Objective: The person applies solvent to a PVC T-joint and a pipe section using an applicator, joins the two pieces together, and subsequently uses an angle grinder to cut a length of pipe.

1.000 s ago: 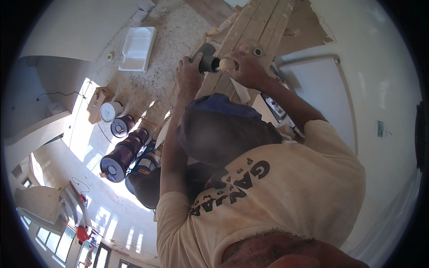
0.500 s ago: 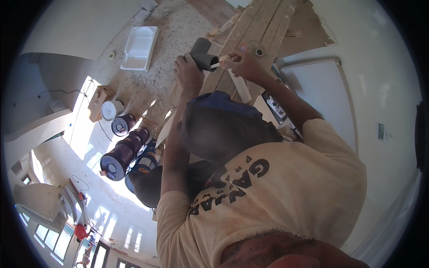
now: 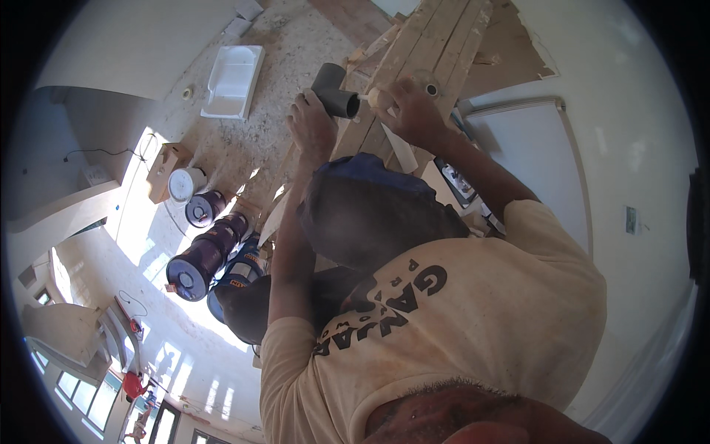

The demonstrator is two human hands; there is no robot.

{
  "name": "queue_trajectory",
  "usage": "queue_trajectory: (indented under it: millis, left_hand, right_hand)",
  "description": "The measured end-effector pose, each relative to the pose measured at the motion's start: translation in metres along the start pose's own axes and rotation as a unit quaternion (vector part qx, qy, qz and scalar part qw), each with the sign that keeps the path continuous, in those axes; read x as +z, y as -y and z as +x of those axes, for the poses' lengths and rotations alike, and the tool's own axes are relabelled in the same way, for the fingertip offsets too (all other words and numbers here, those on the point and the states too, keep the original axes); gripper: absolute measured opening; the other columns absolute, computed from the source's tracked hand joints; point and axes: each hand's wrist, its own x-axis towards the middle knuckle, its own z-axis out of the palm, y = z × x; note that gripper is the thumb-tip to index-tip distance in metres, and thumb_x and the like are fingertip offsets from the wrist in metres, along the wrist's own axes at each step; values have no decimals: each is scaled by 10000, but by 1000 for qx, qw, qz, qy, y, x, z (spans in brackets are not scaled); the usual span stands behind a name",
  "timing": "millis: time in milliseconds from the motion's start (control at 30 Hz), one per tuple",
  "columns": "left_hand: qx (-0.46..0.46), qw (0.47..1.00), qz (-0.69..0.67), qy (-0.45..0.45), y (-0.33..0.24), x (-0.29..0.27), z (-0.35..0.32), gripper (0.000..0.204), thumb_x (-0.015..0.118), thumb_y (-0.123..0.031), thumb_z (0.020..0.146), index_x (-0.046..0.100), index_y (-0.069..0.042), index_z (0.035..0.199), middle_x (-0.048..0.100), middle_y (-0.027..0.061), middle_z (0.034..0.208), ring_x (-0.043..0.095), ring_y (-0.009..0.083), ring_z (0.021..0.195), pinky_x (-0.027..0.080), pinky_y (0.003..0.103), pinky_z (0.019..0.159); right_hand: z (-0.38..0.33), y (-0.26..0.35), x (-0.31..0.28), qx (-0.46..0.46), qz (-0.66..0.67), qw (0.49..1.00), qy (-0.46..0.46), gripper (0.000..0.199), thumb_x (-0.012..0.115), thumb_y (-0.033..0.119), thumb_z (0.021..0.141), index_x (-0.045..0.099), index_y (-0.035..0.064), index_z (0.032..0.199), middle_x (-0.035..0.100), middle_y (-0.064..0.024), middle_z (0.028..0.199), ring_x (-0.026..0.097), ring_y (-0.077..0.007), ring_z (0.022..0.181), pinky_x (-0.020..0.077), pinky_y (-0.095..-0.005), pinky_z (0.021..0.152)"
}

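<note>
Toward twelve o'clock, slightly over to the eleven side, a grey T-shaped pipe fitting point(image 3: 336, 102) is hanging above the edge of a plank desk point(image 3: 436, 37). From its lower-left side, the left hand point(image 3: 312, 124) is gripping it, the fingers wrapping around the pipe, with one open mouth facing about three o'clock and another arm pointing toward twelve. At one o'clock, the right hand point(image 3: 409, 115) is pinching a pale round cap point(image 3: 381, 99) between thumb and fingers. A thin white stick point(image 3: 363, 97) is reaching from the cap toward nine o'clock, its end lying at the fitting's mouth; whether it is touching the rim, I cannot tell. Just beyond the right hand, a clear jar point(image 3: 425, 78) is standing on the desk, its dark round opening showing and its lower part hiding behind the fingers.

Toward half past ten, a white tray point(image 3: 231, 83) is lying on the dusty floor point(image 3: 277, 44). Near nine o'clock, a cardboard box point(image 3: 164, 174) is sitting beside a white bucket point(image 3: 186, 184), and purple buckets point(image 3: 190, 272) are standing below them. Around two o'clock, a large white panel point(image 3: 525, 163) is resting beside the wall point(image 3: 629, 133). At eight o'clock, far off, a person in red point(image 3: 133, 385) is showing small.
</note>
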Motion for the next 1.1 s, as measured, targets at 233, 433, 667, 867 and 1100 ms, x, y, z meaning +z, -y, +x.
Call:
queue_trajectory:
  millis: [233,433,667,867,1100]
  left_hand:
    - [-23,998,-3,65,-3,1,1,681,811,-200,779,446,-4,1319,574,165,1210,602,336,1119,502,470,902]
    - [-123,980,-89,132,8,10,4,631,838,-230,736,521,10,1226,579,212,1195,606,392,1143,504,503,961]
    - [-163,928,-284,179,28,31,8,521,847,-206,655,637,46,1060,685,222,1088,688,340,1042,543,440,865]
    - [-154,876,-397,224,20,17,10,660,924,-212,610,592,68,1107,684,198,1082,687,276,1002,549,384,820]
    - [-105,884,-411,195,11,9,9,781,961,-239,603,539,70,1182,673,196,1098,680,276,1001,545,383,831]
  right_hand:
    - [1,-4,0,141,143,974,102,468,784,304,861,656,23,1212,704,-150,962,682,-204,789,554,-395,727]
    - [0,-46,-41,319,289,903,6,454,795,298,853,676,36,1205,730,-139,919,712,-225,848,567,-374,768]
    - [-33,-161,-23,197,-67,965,-162,413,784,297,828,693,77,1165,708,-164,1043,694,-337,932,552,-430,859]
    - [-24,-194,15,154,-156,975,-42,393,773,299,816,695,110,1151,677,-187,1101,657,-383,1038,532,-487,908]
    - [-5,-245,66,212,-113,969,54,434,723,204,824,669,121,1246,639,-258,1159,636,-417,1105,518,-494,966]
